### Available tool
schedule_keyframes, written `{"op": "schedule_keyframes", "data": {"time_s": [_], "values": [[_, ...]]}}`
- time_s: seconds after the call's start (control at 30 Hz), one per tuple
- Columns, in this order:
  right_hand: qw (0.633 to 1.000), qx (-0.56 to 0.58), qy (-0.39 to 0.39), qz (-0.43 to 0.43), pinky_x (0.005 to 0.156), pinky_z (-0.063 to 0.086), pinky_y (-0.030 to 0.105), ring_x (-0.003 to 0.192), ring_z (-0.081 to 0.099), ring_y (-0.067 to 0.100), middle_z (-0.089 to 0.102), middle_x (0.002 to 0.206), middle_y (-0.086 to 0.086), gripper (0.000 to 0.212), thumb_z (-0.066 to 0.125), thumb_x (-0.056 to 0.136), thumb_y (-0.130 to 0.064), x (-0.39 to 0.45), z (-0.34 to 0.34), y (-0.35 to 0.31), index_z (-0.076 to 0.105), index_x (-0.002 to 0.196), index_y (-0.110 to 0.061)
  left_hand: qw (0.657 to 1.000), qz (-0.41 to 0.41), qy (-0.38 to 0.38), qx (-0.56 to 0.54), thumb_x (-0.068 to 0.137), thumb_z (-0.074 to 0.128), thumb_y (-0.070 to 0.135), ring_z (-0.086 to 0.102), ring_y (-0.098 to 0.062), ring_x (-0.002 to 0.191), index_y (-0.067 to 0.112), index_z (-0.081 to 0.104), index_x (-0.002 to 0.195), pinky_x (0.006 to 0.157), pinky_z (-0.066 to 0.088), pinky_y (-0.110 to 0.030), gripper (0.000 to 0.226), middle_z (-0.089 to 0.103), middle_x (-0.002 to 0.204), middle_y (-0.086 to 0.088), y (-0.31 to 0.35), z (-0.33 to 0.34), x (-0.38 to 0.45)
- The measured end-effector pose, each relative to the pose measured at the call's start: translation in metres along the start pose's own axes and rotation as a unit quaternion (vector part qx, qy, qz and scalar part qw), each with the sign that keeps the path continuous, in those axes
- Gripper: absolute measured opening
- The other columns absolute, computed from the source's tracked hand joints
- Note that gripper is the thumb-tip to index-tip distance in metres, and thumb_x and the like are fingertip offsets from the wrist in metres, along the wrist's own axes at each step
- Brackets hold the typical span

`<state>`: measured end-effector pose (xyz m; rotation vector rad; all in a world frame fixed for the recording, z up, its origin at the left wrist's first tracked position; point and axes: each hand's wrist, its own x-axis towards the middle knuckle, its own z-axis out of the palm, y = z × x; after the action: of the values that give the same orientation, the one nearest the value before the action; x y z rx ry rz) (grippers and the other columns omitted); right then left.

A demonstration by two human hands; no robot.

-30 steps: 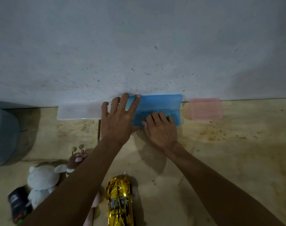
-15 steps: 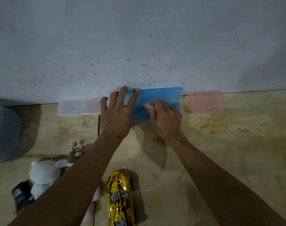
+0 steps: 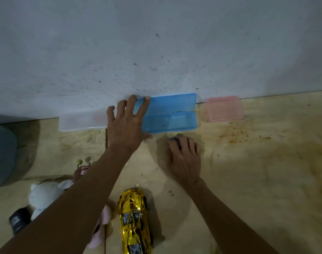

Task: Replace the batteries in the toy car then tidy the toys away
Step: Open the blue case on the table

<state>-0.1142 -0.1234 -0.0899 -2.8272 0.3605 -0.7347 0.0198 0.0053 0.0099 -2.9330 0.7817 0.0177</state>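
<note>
A gold toy car point(image 3: 134, 219) lies on the floor at the bottom centre, nose toward the wall. A blue plastic case point(image 3: 172, 113) stands open against the wall, its lid leaning up on it. My left hand point(image 3: 128, 123) covers the case's left end, with fingertips on the lid's top edge and the thumb at the front rim. My right hand point(image 3: 185, 158) is on the floor just in front of the case, apart from it. Its fingers are curled around a small blue object point(image 3: 173, 138), most of which is hidden.
A clear case point(image 3: 79, 121) lies left of the blue one and a pink case point(image 3: 224, 109) right of it, both against the wall. A white plush point(image 3: 44, 196), a brown plush point(image 3: 83, 168) and a dark gadget point(image 3: 18, 220) lie at lower left. A grey bin point(image 3: 1, 153) stands far left.
My right hand has come out of the blue case and drawn back onto the floor with the small blue object. My left hand has stayed on the case.
</note>
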Motion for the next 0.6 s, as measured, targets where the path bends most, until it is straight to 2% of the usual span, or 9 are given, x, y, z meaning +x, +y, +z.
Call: {"op": "schedule_keyframes", "data": {"time_s": [0.07,0.13,0.27,0.6], "values": [[1.000,0.019,-0.018,0.000,0.077,0.045,0.042,0.095,0.061,0.032,0.069,0.113,0.010,0.014,0.060,0.095,-0.021,-0.001,-0.001,0.002,0.070,0.094,-0.012,1.000,0.001,-0.001,0.000,0.061,0.084,0.061,0.039,-0.035,0.129,0.028,0.027,0.154,0.108,0.032,-0.056,0.114,0.036,0.149,-0.010,0.000,0.001,0.000],[0.999,0.033,-0.029,-0.015,0.081,0.045,0.042,0.102,0.061,0.032,0.069,0.114,0.009,0.015,0.061,0.096,-0.023,0.000,-0.001,0.005,0.069,0.092,-0.012,1.000,0.004,0.006,-0.001,0.059,0.085,0.061,0.040,-0.036,0.128,0.027,0.029,0.153,0.107,0.033,-0.057,0.115,0.037,0.148,-0.011,-0.001,0.001,0.000],[0.997,0.066,-0.039,-0.029,0.077,0.045,0.043,0.094,0.060,0.035,0.068,0.101,0.010,0.016,0.067,0.093,-0.023,0.011,0.004,0.006,0.068,0.087,-0.008,1.000,0.007,0.005,-0.001,0.060,0.084,0.060,0.040,-0.036,0.129,0.028,0.027,0.154,0.108,0.032,-0.056,0.115,0.037,0.148,-0.011,-0.002,0.003,0.000],[0.995,0.084,-0.045,-0.021,0.082,0.046,0.043,0.097,0.062,0.033,0.069,0.110,0.008,0.025,0.062,0.097,-0.033,0.011,0.003,0.006,0.071,0.092,-0.010,1.000,0.010,0.012,0.005,0.060,0.083,0.063,0.039,-0.035,0.129,0.029,0.025,0.154,0.108,0.032,-0.056,0.116,0.035,0.149,-0.010,-0.003,0.007,0.001]]}}
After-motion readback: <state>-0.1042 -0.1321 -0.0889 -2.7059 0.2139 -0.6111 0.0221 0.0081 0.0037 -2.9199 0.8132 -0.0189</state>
